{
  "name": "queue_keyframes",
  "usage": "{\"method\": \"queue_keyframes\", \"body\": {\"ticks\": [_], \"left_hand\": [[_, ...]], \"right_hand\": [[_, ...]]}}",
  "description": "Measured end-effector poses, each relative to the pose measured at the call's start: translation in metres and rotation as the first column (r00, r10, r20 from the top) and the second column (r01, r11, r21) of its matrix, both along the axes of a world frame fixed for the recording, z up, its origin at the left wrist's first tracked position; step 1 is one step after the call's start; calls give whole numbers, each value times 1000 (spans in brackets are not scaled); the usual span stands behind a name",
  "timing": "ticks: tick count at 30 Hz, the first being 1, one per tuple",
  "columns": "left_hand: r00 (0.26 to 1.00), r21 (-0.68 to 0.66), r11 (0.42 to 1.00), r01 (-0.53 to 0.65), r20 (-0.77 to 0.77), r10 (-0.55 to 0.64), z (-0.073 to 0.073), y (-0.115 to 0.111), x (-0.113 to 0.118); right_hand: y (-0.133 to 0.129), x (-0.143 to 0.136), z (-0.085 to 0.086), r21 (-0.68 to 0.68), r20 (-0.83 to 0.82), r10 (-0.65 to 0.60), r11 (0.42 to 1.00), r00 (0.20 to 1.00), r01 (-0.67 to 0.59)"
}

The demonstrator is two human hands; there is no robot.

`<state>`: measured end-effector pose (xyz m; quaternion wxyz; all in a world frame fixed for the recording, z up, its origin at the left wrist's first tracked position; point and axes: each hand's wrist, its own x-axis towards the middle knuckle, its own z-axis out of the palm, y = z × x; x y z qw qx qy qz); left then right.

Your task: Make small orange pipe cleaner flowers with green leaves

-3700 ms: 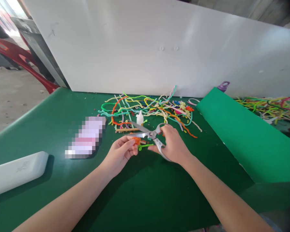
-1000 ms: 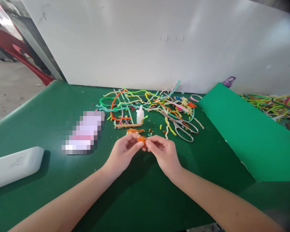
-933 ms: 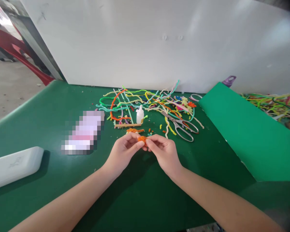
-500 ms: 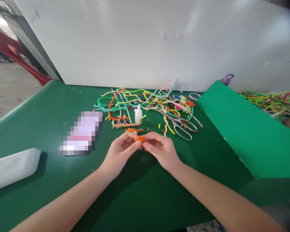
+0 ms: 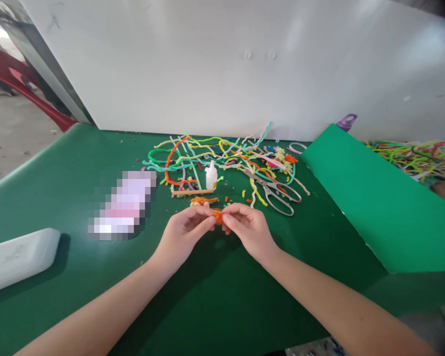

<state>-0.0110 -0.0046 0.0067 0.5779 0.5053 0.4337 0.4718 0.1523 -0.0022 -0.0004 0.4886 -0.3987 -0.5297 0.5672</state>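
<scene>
Between my two hands is a small orange fuzzy piece, bent from pipe cleaner (image 5: 218, 216). My left hand (image 5: 183, 235) pinches its left side between thumb and fingers. From the right, my right hand (image 5: 250, 230) pinches it too, so the fingers cover much of its shape. Just beyond the fingertips, another orange pipe-cleaner piece (image 5: 203, 201) lies on the green table (image 5: 207, 306). A small white glue bottle (image 5: 211, 175) stands upright behind it, next to a thin brown stick (image 5: 193, 193). Scissors (image 5: 276, 193) lie with blades apart to the right.
Many coloured pipe cleaners (image 5: 193, 158) are tangled at the back, against a white board (image 5: 226, 74). A phone with a blurred screen (image 5: 124, 205) and a white case (image 5: 25, 257) lie at left. A green sheet (image 5: 385, 207) covers the right side, near more pipe cleaners (image 5: 408, 158).
The orange piece has turned slightly between my fingertips and shifted a little right. My fingers have moved a bit around it. The view has drifted slightly.
</scene>
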Motion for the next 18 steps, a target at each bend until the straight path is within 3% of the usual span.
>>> {"method": "queue_keyframes", "body": {"ticks": [9, 18], "left_hand": [[999, 22, 1000, 1, 44, -2, -2, 1, 0], [1000, 23, 1000, 17, -8, -17, -4, -1, -1]], "right_hand": [[0, -2, 2, 10, 20, 13, 1000, 1000, -13], [0, -2, -2, -13, 2, 30, 999, 1000, -30]]}}
